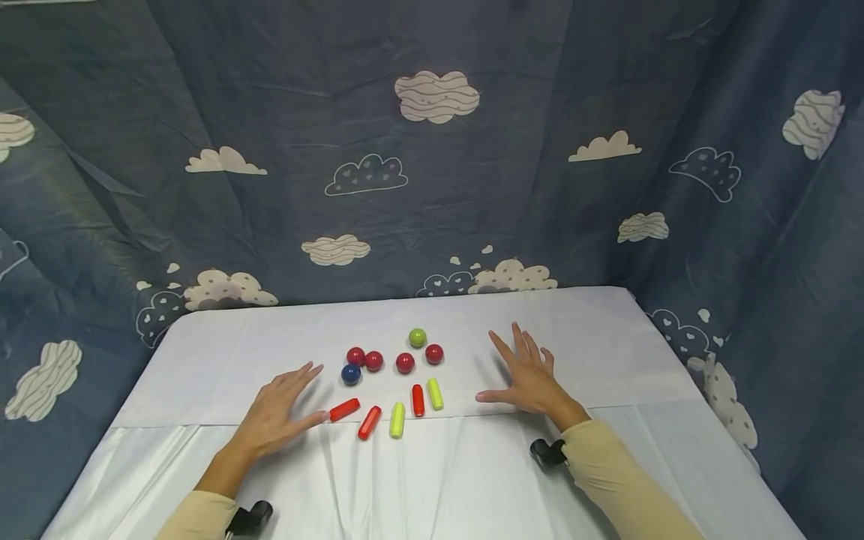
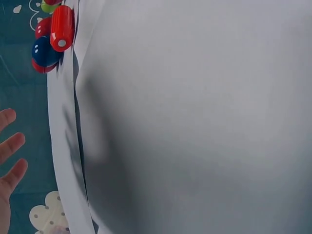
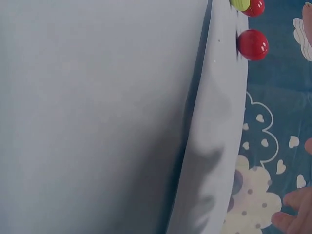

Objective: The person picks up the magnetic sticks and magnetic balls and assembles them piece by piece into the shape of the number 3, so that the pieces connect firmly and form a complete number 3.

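Note:
My left hand (image 1: 273,412) is spread over the left of the white table, its thumb tip right by a red cylinder (image 1: 344,409). On the other side my right hand (image 1: 529,379) holds nothing, its fingers splayed. Between them lie another red cylinder (image 1: 369,423), a yellow-green cylinder (image 1: 397,421), a third red cylinder (image 1: 418,400) and a second yellow-green cylinder (image 1: 435,394). Behind these sit a blue ball (image 1: 350,374), several red balls (image 1: 405,363) and a green ball (image 1: 417,337). In the left wrist view the blue ball (image 2: 45,51) shows beside a red cylinder (image 2: 62,28).
A white cloth (image 1: 553,319) covers the table, with a seam across its middle. Behind and at the sides hangs a dark blue curtain (image 1: 472,187) with cloud prints. Black straps with small devices (image 1: 548,454) sit at both wrists.

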Demonstrator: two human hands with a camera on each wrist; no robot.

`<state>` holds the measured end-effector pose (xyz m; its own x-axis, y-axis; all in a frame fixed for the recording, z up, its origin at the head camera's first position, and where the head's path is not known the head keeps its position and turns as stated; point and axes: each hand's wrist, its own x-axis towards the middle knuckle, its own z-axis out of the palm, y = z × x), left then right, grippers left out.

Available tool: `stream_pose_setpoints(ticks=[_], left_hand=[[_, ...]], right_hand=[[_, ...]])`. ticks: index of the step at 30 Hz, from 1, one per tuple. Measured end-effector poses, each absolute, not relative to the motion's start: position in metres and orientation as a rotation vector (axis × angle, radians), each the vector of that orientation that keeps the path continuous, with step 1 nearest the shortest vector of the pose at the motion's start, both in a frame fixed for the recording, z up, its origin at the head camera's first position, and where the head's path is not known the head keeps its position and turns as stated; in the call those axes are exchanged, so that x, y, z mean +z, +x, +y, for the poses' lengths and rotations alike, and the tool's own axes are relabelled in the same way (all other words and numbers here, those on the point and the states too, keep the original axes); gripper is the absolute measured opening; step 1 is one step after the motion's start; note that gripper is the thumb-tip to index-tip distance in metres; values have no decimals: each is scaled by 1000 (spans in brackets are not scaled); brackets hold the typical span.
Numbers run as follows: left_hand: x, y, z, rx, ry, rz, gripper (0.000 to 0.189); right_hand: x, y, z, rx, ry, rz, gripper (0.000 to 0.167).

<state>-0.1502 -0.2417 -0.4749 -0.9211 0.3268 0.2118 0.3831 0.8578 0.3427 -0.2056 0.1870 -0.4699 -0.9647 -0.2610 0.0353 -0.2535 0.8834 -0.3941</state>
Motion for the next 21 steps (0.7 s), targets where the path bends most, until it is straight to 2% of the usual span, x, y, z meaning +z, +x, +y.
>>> stream_pose_setpoints(ticks=[21], left_hand=[[-478,-154,-222,-1036,-396,-2938,61]], right_hand=[[-471,-235,149,-846,-368,2939,104]])
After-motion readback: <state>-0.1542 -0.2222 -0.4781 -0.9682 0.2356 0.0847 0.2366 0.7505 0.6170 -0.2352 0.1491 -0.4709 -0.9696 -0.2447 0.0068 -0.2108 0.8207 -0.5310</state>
